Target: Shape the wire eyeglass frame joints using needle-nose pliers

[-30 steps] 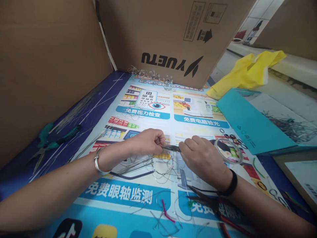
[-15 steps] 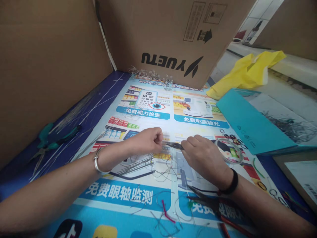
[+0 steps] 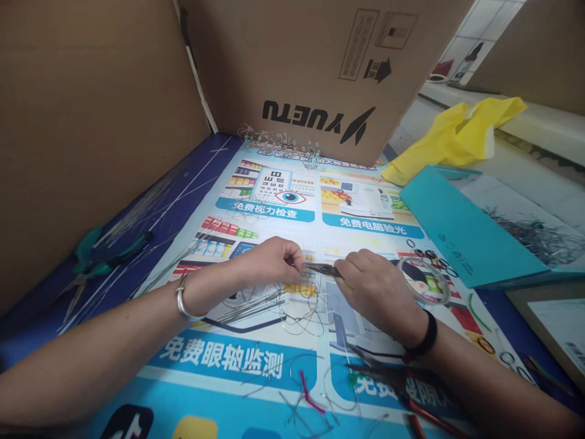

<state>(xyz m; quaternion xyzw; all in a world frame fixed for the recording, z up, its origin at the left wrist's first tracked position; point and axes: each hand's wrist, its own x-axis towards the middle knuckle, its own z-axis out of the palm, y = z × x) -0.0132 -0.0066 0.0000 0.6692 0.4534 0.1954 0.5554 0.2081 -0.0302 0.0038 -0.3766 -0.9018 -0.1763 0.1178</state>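
R hand (image 3: 377,294), fingers wrapped round pliers (image 3: 325,269), has eased slightly R vs 1 s ago, tips just by L hand (image 3: 274,259), its fingers pinched prob. on fine wire (hard to see), so work looks mid-step, above wire loops (image 3: 299,319).

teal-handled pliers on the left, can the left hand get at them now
Probably yes: only thin wires lie between the left hand and the teal-handled pliers, though that hand looks pinched shut.

Found blue table (image 3: 203,155) bordered by brown cardboard panels (image 3: 100,110) at left and rear. Noted white tiled wall (image 3: 496,19) at upper right.
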